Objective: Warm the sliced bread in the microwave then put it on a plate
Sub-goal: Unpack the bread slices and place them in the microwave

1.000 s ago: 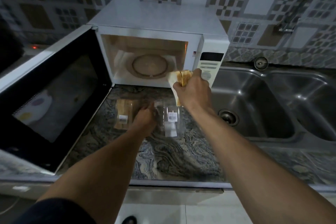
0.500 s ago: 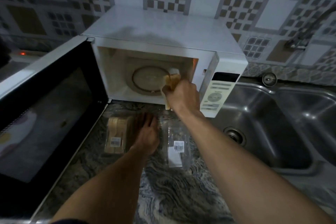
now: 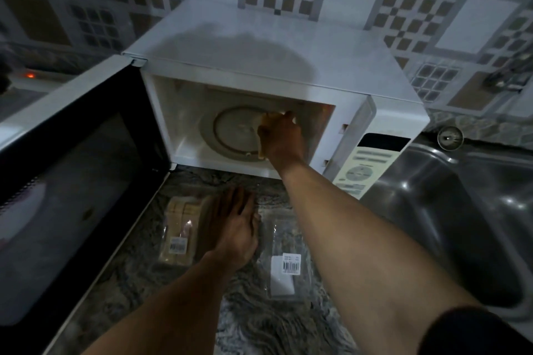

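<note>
While the right hand (image 3: 281, 138) grips bread (image 3: 264, 119) at the turntable's (image 3: 230, 135) three o'clock, left hand (image 3: 233, 228) flat and straight-fingered, heating and plating remain.

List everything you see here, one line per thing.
marbled grey stone countertop: one, grey, foreground
white microwave oven: one, white, on the countertop, door open leftward
round grey turntable: one, grey, inside the microwave
held bread slices: count unclear, tan, over the turntable
clear bag of sliced bread: one, tan contents, on countertop before microwave
clear plastic wrapper with barcode label: one, transparent, right of the bag
stainless steel sink: one, silver, right
left hand: flat, at the bread bag's right edge
right hand: inside microwave, gripping the bread slices
</note>
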